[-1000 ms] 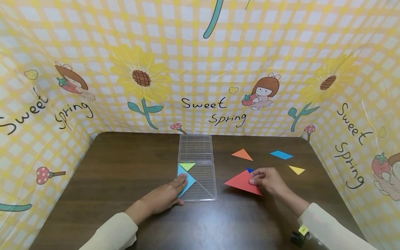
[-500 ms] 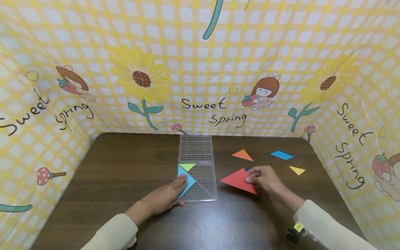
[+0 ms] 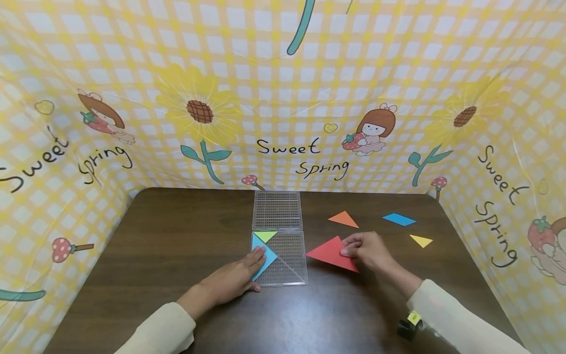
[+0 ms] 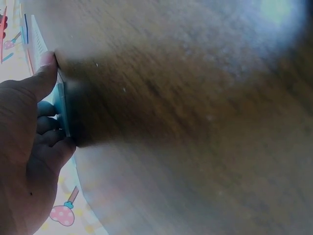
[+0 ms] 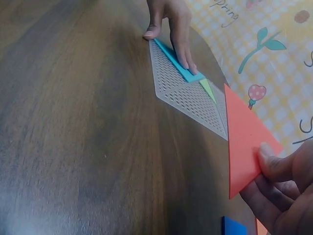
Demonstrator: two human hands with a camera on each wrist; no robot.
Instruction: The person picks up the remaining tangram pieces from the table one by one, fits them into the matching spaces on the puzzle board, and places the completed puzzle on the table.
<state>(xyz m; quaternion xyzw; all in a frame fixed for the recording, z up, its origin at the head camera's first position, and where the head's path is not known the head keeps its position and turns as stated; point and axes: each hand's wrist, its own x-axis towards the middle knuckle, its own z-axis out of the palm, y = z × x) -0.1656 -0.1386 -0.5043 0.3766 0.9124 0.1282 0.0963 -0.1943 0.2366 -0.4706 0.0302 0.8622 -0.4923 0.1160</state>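
Note:
With straight fingers my left hand (image 3: 234, 277) presses a light blue triangle (image 3: 268, 258) in the near half of a clear plastic case (image 3: 289, 260). Its thumb lies at the case's front edge. Beyond the blue piece, a light green triangle (image 3: 266, 236) sits against the hinge side. My right hand (image 3: 371, 251) pinches a large red triangle (image 3: 329, 253) by its right side, thumb on top. The red piece is held above the table, its left tip by the case's right edge. In the right wrist view, the red triangle (image 5: 247, 142) shows tilted.
An orange triangle (image 3: 344, 219), a blue parallelogram (image 3: 399, 219) and a yellow triangle (image 3: 421, 240) lie right of the case. A dark blue piece (image 5: 234, 226) shows low in the right wrist view. The open lid half (image 3: 277, 210) reaches toward the checked cloth backdrop (image 3: 239, 123).
My right hand has moved left with the red triangle, bringing it closer to the case. The dark blue piece has gone out of sight in the head view. My left hand stays in place.

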